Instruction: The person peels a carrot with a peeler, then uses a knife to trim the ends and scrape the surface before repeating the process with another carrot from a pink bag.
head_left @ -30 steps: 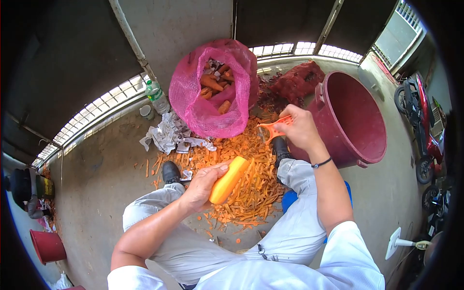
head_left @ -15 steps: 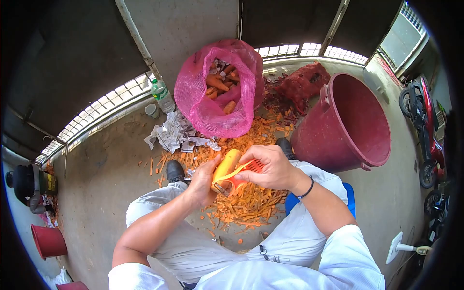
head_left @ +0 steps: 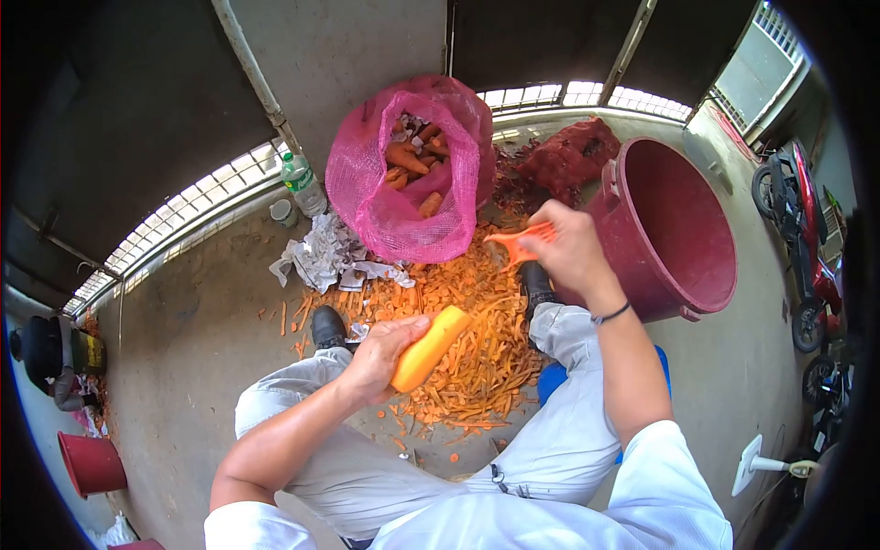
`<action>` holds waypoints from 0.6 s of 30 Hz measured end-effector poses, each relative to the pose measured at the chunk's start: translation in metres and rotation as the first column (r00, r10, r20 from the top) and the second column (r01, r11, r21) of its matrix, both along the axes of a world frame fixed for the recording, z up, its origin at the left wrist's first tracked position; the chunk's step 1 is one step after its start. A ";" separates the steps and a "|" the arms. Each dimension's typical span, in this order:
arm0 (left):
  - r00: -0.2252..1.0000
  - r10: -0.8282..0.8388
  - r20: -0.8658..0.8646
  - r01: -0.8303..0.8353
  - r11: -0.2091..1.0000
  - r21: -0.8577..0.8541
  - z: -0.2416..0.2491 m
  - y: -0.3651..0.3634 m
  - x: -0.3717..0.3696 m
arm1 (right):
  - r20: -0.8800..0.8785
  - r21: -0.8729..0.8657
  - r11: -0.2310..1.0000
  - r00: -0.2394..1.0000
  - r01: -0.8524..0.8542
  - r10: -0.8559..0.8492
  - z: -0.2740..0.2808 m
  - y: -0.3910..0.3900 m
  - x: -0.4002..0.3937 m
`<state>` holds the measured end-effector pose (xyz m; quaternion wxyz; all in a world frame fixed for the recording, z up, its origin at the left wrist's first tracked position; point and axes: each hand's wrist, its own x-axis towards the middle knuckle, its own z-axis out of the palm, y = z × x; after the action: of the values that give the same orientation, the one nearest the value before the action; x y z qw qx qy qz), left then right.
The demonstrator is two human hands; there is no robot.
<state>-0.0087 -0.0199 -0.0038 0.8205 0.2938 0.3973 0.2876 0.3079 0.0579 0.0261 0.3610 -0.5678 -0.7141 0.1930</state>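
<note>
My left hand (head_left: 380,357) is wrapped round a thick peeled carrot (head_left: 431,348), which tilts up to the right over the floor between my legs. Off to the upper right, my right hand (head_left: 570,247) grips an orange peeler (head_left: 521,244), held apart from the carrot. Beneath both hands spreads a heap of carrot peelings (head_left: 477,376). Beyond them stands a pink mesh sack (head_left: 403,220) whose mouth is wide, with unpeeled carrots (head_left: 410,158) inside.
A large dark red bin (head_left: 632,247) stands at my right, in front of a red mesh sack (head_left: 573,156). Crumpled paper (head_left: 321,252), a plastic bottle (head_left: 302,183) and a cup (head_left: 282,213) are at the left. Motorbikes (head_left: 796,238) line the far right.
My right hand has swung up and to the right with the peeler, away from the carrot. The carrot has dropped slightly lower in my left hand.
</note>
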 end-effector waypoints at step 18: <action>0.995 0.063 -0.083 -0.062 0.998 0.019 -0.006 0.001 0.006 | -0.070 -0.039 0.998 0.996 0.046 -0.049 0.013 -0.008 -0.014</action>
<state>-0.0025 -0.0192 -0.0099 0.7914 0.2997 0.4376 0.3039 0.2938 0.0501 0.0386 0.3800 -0.5842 -0.6835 0.2174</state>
